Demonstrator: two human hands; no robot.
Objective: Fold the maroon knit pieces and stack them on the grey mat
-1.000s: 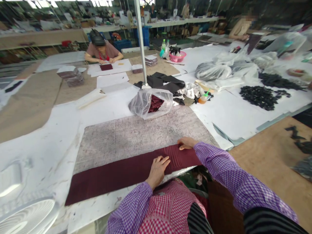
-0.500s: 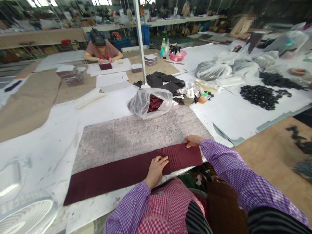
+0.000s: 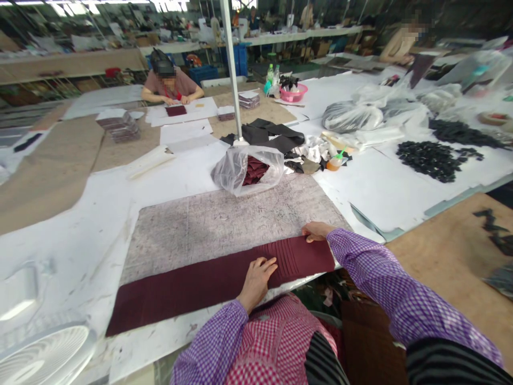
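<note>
A long band of overlapping maroon fabric pieces (image 3: 180, 286) runs along the front edge of the table, their edges fanned in close steps toward the right. My left hand (image 3: 256, 280) rests on top of the band just left of these steps, fingers stretched out and pressing down. At the far edge of the band's right end, my right hand (image 3: 316, 231) has its fingers and thumb closed at the top piece's edge. How much fabric it pinches is hidden. Beneath the band lies a grey, marked board (image 3: 208, 219).
A clear plastic bag (image 3: 228, 171) of maroon pieces stands behind the board, beside a metal pole (image 3: 231, 69). Black scraps (image 3: 272, 133) and a small bottle of orange liquid (image 3: 333, 163) lie nearby. A white fan (image 3: 44, 353) is at front left. A co-worker (image 3: 172, 85) sits across the table.
Both hands and the maroon pieces stay almost where they were. The view has shifted very slightly.
</note>
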